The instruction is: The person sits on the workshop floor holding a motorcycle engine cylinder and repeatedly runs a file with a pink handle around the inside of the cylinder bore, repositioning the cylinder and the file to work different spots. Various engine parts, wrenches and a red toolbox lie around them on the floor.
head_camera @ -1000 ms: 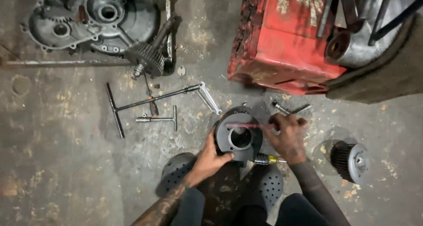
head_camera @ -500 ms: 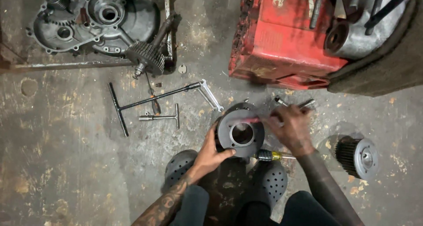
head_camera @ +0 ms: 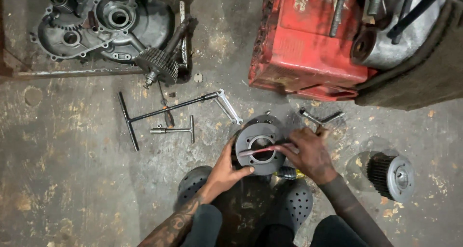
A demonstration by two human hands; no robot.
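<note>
Grimy concrete floor (head_camera: 72, 189), left hand (head_camera: 225, 167) gripping round cylinder (head_camera: 260, 148) — right hand (head_camera: 308, 153) pinching red tool (head_camera: 263, 149).

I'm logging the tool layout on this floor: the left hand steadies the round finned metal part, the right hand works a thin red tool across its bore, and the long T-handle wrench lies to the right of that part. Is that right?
Not quite. The head view shows the long T-handle wrench lying to the left of the round finned metal part, not the right. The left hand does steady it, and the right hand holds the thin red tool across its bore.

Round dark metal cylinder part (head_camera: 260, 148) with central bore, upright on concrete floor, thin red tool (head_camera: 263, 149) lying across its top
</note>
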